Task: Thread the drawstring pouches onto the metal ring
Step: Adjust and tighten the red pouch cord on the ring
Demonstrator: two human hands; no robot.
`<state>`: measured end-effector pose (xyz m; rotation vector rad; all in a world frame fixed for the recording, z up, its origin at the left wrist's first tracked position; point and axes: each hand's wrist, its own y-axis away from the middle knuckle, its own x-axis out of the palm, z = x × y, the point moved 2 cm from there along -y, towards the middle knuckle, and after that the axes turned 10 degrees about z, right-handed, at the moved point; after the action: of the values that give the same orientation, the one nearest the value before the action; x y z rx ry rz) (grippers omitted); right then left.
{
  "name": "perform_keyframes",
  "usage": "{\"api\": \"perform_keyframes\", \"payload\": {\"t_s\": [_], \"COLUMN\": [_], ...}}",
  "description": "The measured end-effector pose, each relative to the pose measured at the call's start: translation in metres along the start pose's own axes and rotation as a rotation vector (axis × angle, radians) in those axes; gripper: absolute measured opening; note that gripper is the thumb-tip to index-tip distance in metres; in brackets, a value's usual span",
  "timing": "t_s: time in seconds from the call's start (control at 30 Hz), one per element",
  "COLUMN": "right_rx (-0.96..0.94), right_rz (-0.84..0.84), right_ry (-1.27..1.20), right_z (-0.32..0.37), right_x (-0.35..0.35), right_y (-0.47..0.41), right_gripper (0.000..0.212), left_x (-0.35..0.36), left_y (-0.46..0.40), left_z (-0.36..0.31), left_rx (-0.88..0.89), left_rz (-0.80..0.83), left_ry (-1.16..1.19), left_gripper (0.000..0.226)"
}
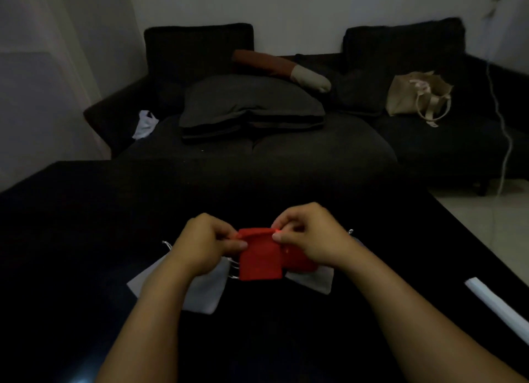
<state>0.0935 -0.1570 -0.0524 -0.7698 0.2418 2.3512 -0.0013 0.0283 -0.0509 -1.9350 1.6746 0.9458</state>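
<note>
A red drawstring pouch point(259, 256) hangs between my hands above the black table point(86, 239). My left hand point(206, 242) pinches its top left corner. My right hand point(309, 236) pinches the top right corner at the drawstring. A second red pouch point(297, 264) lies partly hidden under my right hand. One white pouch point(200, 291) lies under my left wrist and another white pouch point(317, 279) under my right wrist. A small bit of metal point(350, 231) shows past my right hand; I cannot tell whether it is the ring.
A white strip point(498, 305) lies at the table's right edge. Beyond the table stands a dark sofa point(286, 150) with cushions point(252, 107), a beige tote bag point(415, 96) and a white plastic bag point(146, 123). A white cord point(506, 142) hangs at the right.
</note>
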Motion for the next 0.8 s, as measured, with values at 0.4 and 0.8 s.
{"api": "perform_keyframes", "payload": {"t_s": [0.4,0.8], "right_rx": [-0.091,-0.054], "right_rz": [-0.168,-0.270], "right_ry": [-0.202,-0.269], "right_z": [0.002,-0.005], "right_x": [-0.050,-0.083], "right_y": [0.034,0.058], "right_gripper": [0.009,0.009], "left_x": [0.019,0.021], "left_y": [0.001,-0.002], "left_z": [-0.045,-0.081], "left_rx": [0.066,0.236], "left_rz": [0.074,-0.073], "left_ry": [0.375,0.628], "left_gripper": [0.025,0.023]}}
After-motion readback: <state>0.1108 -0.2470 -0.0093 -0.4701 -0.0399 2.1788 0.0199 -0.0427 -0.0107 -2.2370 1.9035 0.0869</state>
